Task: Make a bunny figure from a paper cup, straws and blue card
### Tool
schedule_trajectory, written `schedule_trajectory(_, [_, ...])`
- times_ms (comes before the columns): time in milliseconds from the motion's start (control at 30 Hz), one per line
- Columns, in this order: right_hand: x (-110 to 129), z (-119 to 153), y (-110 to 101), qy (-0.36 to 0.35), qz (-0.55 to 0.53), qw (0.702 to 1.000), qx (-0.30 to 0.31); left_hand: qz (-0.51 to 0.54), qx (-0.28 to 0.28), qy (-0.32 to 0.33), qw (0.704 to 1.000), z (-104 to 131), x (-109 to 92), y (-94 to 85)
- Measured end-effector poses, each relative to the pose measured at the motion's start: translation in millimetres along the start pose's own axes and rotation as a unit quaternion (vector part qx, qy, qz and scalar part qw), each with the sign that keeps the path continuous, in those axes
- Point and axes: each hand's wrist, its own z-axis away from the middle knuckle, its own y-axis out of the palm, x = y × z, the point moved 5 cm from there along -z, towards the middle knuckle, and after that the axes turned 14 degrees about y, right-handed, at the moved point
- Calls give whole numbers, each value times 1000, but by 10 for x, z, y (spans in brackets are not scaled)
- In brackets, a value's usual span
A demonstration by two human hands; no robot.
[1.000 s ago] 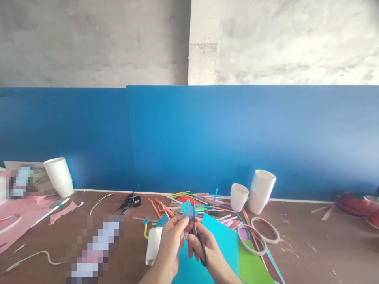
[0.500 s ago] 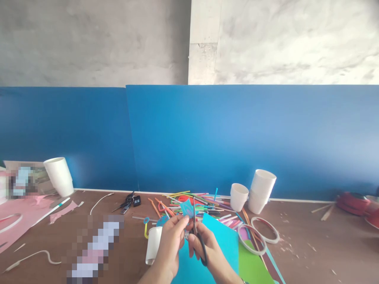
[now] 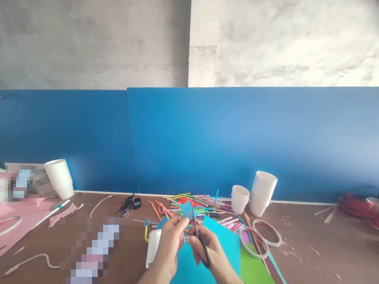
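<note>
My left hand [image 3: 171, 242] pinches a small blue paper piece [image 3: 186, 209] between thumb and fingers. My right hand [image 3: 209, 246] grips black-handled scissors [image 3: 204, 250], whose blades point up beside the right edge of the piece. A large blue sheet [image 3: 226, 244] lies on the table beneath both hands, with a green sheet [image 3: 254, 268] to its right. Left of my left hand, a white paper cup [image 3: 152, 246] lies partly hidden, and a yellow bent straw with a blue disc [image 3: 146, 228] is next to it.
Colourful straws [image 3: 198, 205] are heaped beyond my hands. White cups [image 3: 263, 193] and two tape rolls [image 3: 267, 233] stand or lie to the right. Keys [image 3: 130, 204], a white cable [image 3: 32, 258] and pink paper [image 3: 20, 221] are at the left. A blue partition [image 3: 207, 138] borders the table.
The scissor blades have tilted left at the top, and the blue paper piece has shifted slightly. Both hands keep their holds. The view has tipped up a little.
</note>
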Motion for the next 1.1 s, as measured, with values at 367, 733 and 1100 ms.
schedule_trajectory(367, [-114, -52, -8, 3, 4, 1000, 2, 3, -10, -14, 1000, -10, 14, -34])
schedule_trajectory(733, [-83, -24, 26, -13, 12, 1000, 2, -35, 42, 22, 998, -27, -19, 32])
schedule_trajectory(1100, [-78, -28, 32, 9, 11, 1000, 6, -35, 57, 28, 997, -55, -44, 1])
